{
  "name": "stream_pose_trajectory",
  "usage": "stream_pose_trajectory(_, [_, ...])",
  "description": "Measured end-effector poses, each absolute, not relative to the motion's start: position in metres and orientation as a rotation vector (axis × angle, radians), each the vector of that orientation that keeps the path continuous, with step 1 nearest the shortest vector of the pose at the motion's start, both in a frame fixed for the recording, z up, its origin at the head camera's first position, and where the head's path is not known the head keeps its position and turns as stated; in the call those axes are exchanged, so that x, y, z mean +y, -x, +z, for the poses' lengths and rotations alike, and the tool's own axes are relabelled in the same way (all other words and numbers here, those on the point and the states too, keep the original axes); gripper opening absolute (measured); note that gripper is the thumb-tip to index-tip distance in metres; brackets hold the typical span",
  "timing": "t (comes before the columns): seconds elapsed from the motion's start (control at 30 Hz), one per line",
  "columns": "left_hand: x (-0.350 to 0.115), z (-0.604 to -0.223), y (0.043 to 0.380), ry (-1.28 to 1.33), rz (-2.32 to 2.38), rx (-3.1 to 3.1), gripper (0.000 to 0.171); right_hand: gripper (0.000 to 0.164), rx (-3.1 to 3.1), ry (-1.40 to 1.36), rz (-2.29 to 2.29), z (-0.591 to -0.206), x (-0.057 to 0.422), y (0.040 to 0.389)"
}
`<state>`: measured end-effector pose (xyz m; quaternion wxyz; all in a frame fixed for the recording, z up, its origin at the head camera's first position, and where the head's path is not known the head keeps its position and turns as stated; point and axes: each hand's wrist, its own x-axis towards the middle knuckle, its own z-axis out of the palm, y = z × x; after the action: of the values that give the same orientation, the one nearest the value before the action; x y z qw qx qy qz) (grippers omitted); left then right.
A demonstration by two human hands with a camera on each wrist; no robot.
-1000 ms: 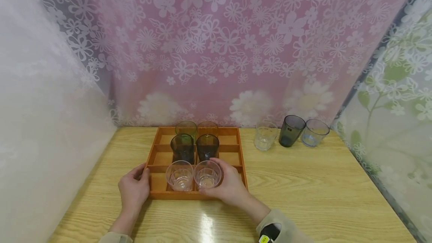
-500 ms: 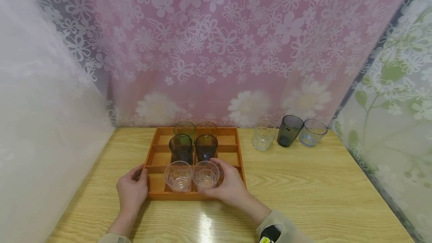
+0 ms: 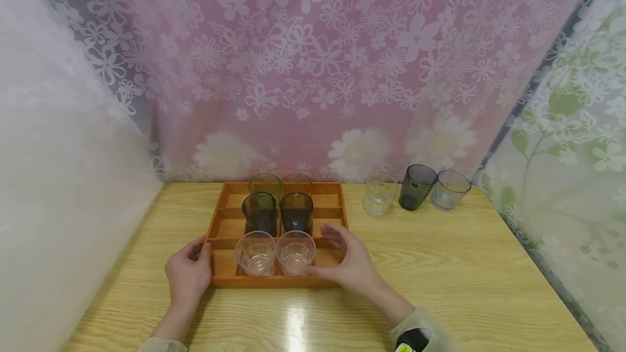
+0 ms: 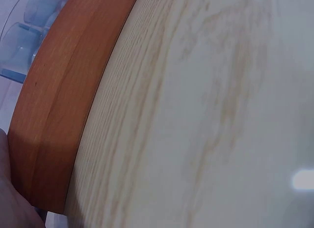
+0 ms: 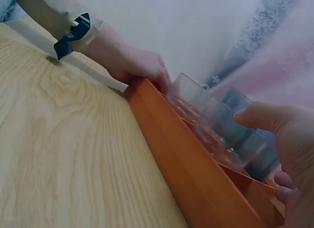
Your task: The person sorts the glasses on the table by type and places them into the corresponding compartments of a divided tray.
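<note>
The right hand (image 3: 353, 264) has drawn rightward, fingers and thumb spread, leaving the right-hand clear, tapered, glass-like tumbler (image 3: 295, 254) upright in the front row of a brown, rectangular, compartmented wooden tray (image 3: 259, 282); placement appears finished. The tumbler lies left of the fingers, nearest the thumb, contact uncertain. The left hand (image 3: 188, 273) grips the tray's left wall.

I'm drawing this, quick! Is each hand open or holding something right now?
Left hand: holding the tray by its left edge.
Right hand: open, holding nothing, beside a clear glass.
</note>
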<state>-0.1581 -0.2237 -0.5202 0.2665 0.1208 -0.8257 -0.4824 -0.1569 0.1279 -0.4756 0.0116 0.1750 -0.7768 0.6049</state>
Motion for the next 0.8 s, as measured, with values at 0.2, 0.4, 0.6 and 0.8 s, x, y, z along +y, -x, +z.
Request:
stream_pose_trajectory(0.2, [-0.223,-0.521,0.159,-0.342,-1.305,-2.241,0.023,0.088,-2.384,-0.512,1.856,-0.473,0.154,0.159])
stream_pose_trajectory(0.4, [-0.223,-0.522,0.161,-0.357,-1.297,-2.239,0.023,0.084,-2.348,-0.426,1.841,-0.470,0.180,0.162])
stream_pose_trajectory(0.6, [-0.224,-0.523,0.161,-0.345,-1.300,-2.235,0.023,0.081,-2.334,-0.326,1.791,-0.469,0.204,0.169])
stream_pose_trajectory(0.8, [-0.224,-0.523,0.160,-0.338,-1.293,-2.237,0.022,0.079,-2.336,-0.223,1.718,-0.476,0.229,0.186])
